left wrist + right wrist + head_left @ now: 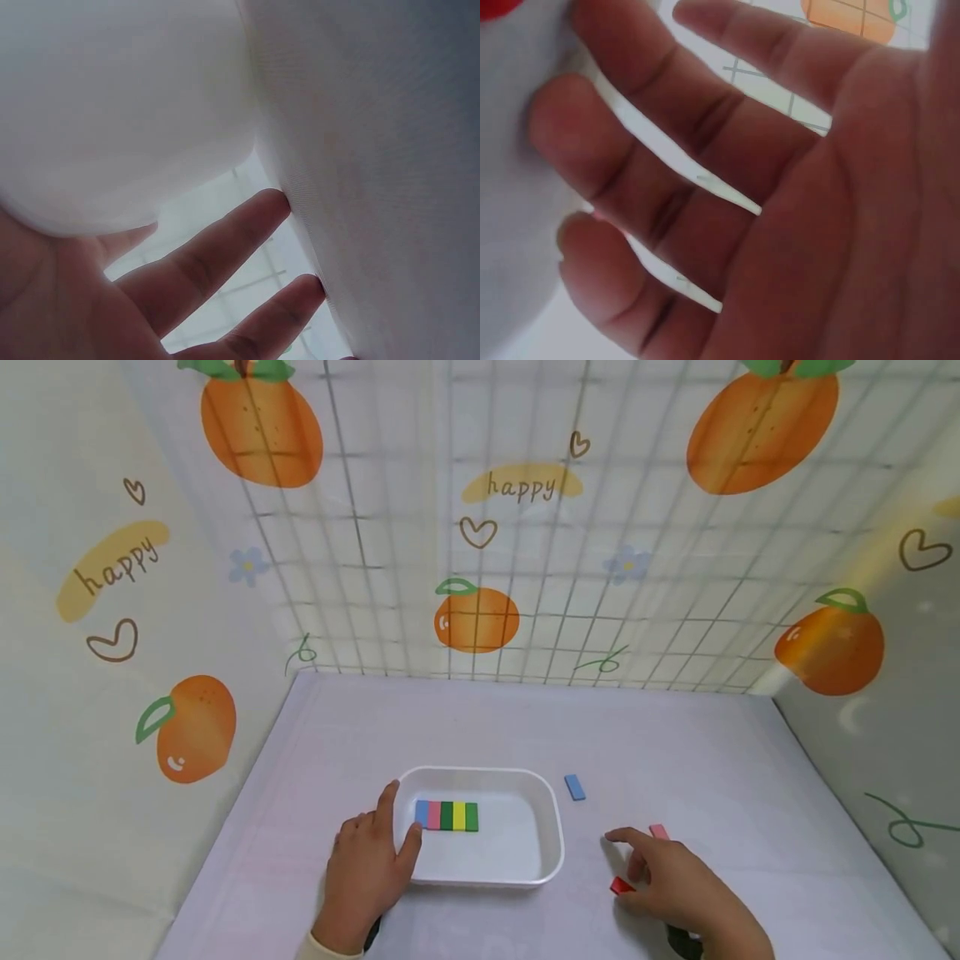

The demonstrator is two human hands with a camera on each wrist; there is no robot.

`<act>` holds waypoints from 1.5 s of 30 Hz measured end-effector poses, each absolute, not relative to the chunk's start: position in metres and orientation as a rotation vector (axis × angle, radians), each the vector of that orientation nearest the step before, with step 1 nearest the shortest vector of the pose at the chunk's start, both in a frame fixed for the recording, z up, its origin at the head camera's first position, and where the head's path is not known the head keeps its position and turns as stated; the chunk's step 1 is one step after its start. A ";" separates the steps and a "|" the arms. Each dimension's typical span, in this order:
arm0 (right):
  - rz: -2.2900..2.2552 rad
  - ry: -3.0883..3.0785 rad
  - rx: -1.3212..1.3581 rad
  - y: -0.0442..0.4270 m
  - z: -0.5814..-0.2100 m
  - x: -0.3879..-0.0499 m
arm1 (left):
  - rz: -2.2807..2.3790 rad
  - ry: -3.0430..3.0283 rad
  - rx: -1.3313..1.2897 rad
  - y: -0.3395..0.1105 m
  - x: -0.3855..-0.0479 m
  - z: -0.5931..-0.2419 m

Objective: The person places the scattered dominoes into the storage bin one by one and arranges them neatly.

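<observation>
A white tray (510, 860) stands on the table, with a row of coloured tiles (447, 816) lying side by side in it: blue, pink, dark green, yellow and green. My left hand (367, 860) rests against the tray's left side, thumb reaching over the rim and the other fingers outside. In the left wrist view, spread fingers (217, 251) touch the table beside the tray wall. To the right of the tray, my right hand (675, 877) hovers low with fingers apart. Near its thumb lies a red piece (621, 886), partly covered. Behind that hand, a pink tile (658, 832) shows in part.
A single blue tile (574, 787) lies on the table just beyond the tray's right side. Printed cloth with oranges hangs at the left, right and back of the table, and a wire grid (525, 560) shows at the back.
</observation>
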State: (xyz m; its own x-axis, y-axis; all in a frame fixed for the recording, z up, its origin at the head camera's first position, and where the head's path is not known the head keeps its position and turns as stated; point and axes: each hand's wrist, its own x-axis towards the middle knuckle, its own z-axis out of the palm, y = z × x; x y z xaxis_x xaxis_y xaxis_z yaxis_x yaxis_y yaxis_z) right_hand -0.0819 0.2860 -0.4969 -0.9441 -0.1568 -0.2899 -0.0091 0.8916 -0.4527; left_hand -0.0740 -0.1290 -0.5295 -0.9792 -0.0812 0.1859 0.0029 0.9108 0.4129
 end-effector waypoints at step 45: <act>-0.739 2.762 -0.292 0.292 -0.500 -0.081 | -0.610 -2.870 0.050 -0.127 -0.075 -0.530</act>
